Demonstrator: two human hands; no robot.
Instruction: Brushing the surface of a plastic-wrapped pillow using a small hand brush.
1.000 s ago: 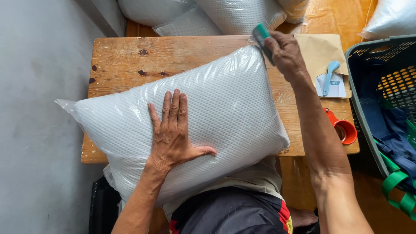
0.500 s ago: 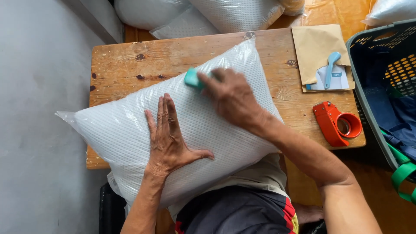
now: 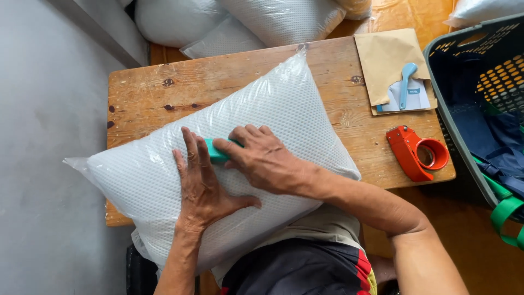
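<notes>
Currently: your left hand [image 3: 203,188] lies spread flat on the bagged pillow [image 3: 218,158] atop the worktop [image 3: 338,98]; right hand [image 3: 262,158] grips a teal tool [image 3: 215,151] pressed against it. Smoothing step, seemingly; next needs steady pressure.

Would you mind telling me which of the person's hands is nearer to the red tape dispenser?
Right. The right hand lies mid-pillow, on the red tape dispenser's side; the left hand presses the pillow farther away.

Clear plastic bag [image 3: 284,114] wrapped a white pillow, lay diagonally across wooden table [image 3: 142,93]. More bagged pillows [image 3: 273,19] sat beyond the far edge. Tan envelope [image 3: 385,57] lay flat at far right, small white card [image 3: 417,98] on it.
</notes>
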